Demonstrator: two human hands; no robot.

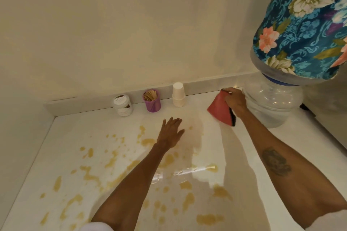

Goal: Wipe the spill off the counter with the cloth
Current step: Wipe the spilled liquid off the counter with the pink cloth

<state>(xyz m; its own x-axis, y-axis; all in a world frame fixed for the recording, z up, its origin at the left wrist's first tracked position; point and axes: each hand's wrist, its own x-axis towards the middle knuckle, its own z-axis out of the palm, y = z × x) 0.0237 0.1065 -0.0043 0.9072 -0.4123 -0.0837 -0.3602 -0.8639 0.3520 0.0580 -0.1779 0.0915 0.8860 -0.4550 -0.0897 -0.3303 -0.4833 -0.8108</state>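
A yellowish-brown spill (90, 176) lies in many blotches and streaks across the white counter (62, 129), mostly at the left and the front. My right hand (235, 101) pinches a red cloth (219, 110) with a dark edge, which hangs just above the counter at the back right, next to the water bottle. Flat on the counter near the middle rests my left hand (171, 131), its fingers spread and nothing in it. It sits at the far edge of the spill.
Along the back wall stand a white jar (123, 105), a purple holder of wooden sticks (152, 100) and a stack of white paper cups (178, 94). A large clear water bottle (272, 105) under a floral cover (304, 24) fills the back right corner.
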